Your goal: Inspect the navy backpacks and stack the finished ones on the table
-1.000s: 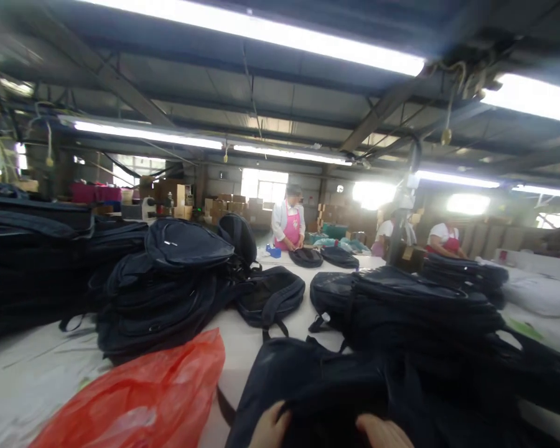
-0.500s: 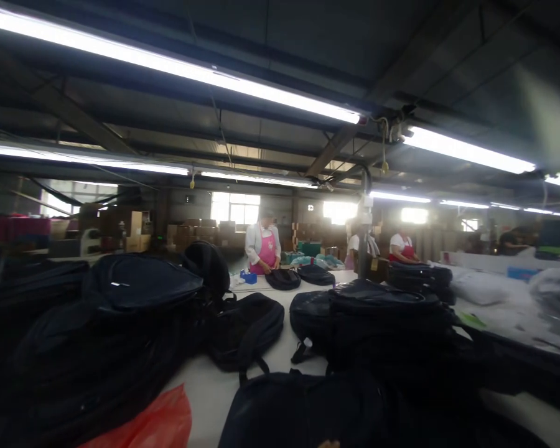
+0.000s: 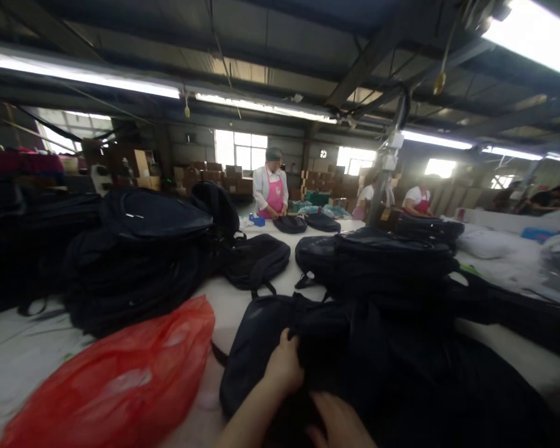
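Note:
A dark navy backpack [image 3: 256, 339] lies on the white table right in front of me, its dark middle hard to make out. My left hand [image 3: 287, 364] is closed on the fabric of its upper side, with the fingertips partly hidden in the cloth. Lower and to the right, my right hand [image 3: 336, 417] rests at the same backpack, fingers stretched out and thumb apart. The bottom of the frame cuts part of it off. To the left of the backpack spreads a crumpled red plastic bag [image 3: 135, 373], which neither hand touches.
Piled dark backpacks [image 3: 156, 214] stand at the left, and another stack [image 3: 378, 255] stands behind my hands to the right. A single backpack [image 3: 261, 258] lies between them. Across the table [image 3: 224, 302] a person in a pink apron [image 3: 274, 193] handles dark bags near a blue tape dispenser [image 3: 256, 220].
My view has tilted down, bringing both forearms and more of the red bag into sight. My left hand now grips the near backpack; earlier only a sliver of skin showed at the bottom edge.

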Available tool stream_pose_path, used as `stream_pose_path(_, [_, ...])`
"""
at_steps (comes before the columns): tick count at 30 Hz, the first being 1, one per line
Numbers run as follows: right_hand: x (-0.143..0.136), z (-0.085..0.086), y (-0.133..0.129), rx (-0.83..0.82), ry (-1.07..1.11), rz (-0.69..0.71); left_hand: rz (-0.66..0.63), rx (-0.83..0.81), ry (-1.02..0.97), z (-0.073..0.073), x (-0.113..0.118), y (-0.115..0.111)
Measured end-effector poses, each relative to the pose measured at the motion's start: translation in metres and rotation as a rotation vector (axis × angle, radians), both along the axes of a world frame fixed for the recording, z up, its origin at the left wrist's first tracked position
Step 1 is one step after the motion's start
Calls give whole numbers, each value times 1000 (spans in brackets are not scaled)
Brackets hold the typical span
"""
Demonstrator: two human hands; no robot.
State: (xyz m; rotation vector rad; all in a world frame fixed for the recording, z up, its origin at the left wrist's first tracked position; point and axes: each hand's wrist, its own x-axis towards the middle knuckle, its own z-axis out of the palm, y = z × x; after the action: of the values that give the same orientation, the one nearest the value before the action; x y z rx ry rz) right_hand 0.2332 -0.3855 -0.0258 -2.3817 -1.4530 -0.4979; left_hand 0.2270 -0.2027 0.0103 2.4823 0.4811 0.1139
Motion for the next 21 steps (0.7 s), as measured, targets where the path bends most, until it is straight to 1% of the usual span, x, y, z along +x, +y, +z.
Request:
stream_pose_path(1, [5, -4, -1, -9, 32, -23, -7, -14, -19, -6, -2, 2])
stream_pose_path(3, [17, -5, -1, -2, 51, -74, -26, -26, -98, -16, -5, 4])
stream_pose_path(6, [41, 4, -2, 14, -41, -176, -67, -33, -178, -26, -10, 3])
stream_pose_path(8, [56, 12, -3, -55, -80, -284, -85, -33, -208, -29, -10, 2])
stream_pose_path(10, [67, 18, -2, -174, -29, -388, -98, -38, -238, -31, -9, 1])
stream_pose_path(11, [71, 20, -2, -226, 16, -419, -102, -43, -250, -33, -9, 1])
stream_pose_path(13, [75, 23, 0, -286, 117, -430, -109, -55, -274, -35, -9, 1])
stream_pose_path(16, [73, 21, 5, -313, 250, -381, -116, -62, -331, -39, -12, 0])
stream_pose_path(18, [68, 14, 7, -329, 287, -343, -108, -58, -356, -39, -16, -1])
stream_pose_path(21, [67, -7, 5, -329, 256, -314, -102, -41, -373, -41, -21, -4])
